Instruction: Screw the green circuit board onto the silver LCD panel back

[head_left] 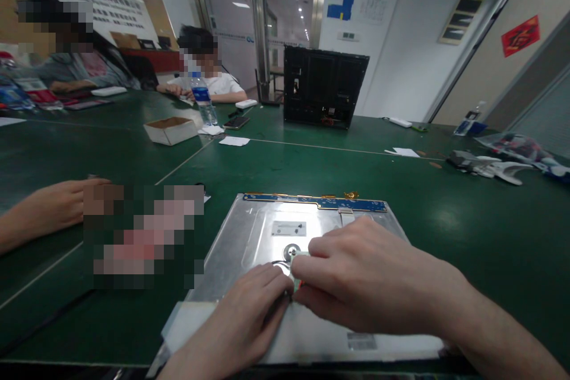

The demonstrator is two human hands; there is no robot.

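A flat silver display panel point(231, 249) lies on the table in front of me, with a blue circuit strip point(312, 202) along its far edge. Over the panel's middle, my right hand point(374, 279) is closed, its thumb and fingers pinching a small pale-green circuit board point(294, 273). My left hand point(256, 303) meets it from the left, fingertips pressed together at the board's near end; what they grip is hidden. A thin dark wire point(279, 263) curves beside the left fingertips. A round metal disc point(291, 250) shows just beyond the board.
A co-worker's hand point(66, 208) rests at the left beside a blurred-out patch. Farther back are a cardboard tray point(171, 130), a water bottle point(202, 98), a phone point(237, 123) and an upright black casing point(327, 86). Grey-white tools point(487, 166) lie right. Two people sit across the table.
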